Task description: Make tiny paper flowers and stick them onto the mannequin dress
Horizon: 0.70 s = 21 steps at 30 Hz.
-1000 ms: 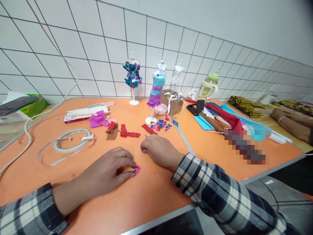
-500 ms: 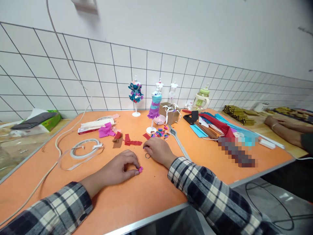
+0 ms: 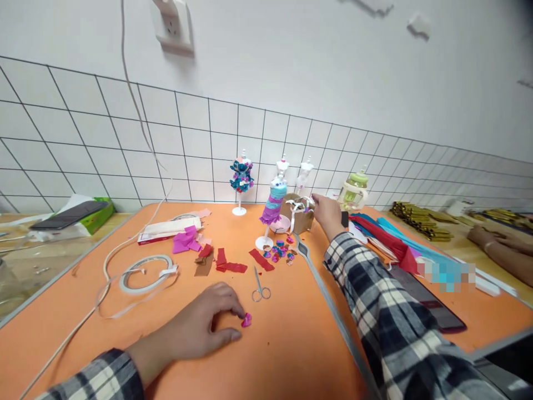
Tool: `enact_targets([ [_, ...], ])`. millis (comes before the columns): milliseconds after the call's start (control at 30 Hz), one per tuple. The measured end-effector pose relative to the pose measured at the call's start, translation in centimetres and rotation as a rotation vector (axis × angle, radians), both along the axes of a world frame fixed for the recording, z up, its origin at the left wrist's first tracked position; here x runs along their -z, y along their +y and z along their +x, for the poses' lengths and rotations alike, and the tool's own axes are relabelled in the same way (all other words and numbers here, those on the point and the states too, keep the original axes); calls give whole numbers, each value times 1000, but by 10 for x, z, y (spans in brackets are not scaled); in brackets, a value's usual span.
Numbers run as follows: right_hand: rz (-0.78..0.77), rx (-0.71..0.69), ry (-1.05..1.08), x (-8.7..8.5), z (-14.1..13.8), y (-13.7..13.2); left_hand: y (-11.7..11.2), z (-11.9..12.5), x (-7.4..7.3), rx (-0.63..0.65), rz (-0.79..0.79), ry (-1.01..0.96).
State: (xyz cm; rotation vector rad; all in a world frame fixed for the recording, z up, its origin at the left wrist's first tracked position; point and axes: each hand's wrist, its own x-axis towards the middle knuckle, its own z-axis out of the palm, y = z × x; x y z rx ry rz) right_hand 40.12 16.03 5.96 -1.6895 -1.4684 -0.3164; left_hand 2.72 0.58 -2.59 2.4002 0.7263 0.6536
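My left hand (image 3: 204, 319) rests on the orange table with thumb and fingers apart. Its index fingertip touches a small crumpled pink paper piece (image 3: 247, 320). Over by a small cardboard box (image 3: 306, 221), my right hand (image 3: 327, 215) pinches at one of the white tape strips (image 3: 296, 208) hanging on the box's rim. Small scissors (image 3: 261, 290) lie between the hands and the paper scraps. Red paper strips (image 3: 235, 267) and a heap of small coloured paper pieces (image 3: 280, 251) are beyond them. A mini dress form (image 3: 275, 205) wears blue and purple paper.
Another decorated dress form (image 3: 241, 176) and a plain white one (image 3: 305, 173) stand near the wall. A tape roll (image 3: 125, 280) lies left beside a cable. To the right are a grey strap (image 3: 322, 286), a phone (image 3: 428, 300), coloured paper, a green-lidded bottle (image 3: 353, 191) and another person's hand (image 3: 483, 238).
My right hand has left the scissors, now in full view, and reached forward to the box. The left thumb has come away from the pink paper piece. The view has tilted up.
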Motion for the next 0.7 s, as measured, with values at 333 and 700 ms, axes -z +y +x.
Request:
enact_targets([
  [333, 38, 116, 14, 78, -13, -25, -1, 4, 3, -157, -17, 53],
  [700, -122, 45, -228, 84, -19, -32, -4, 1, -5, -264, -23, 75],
])
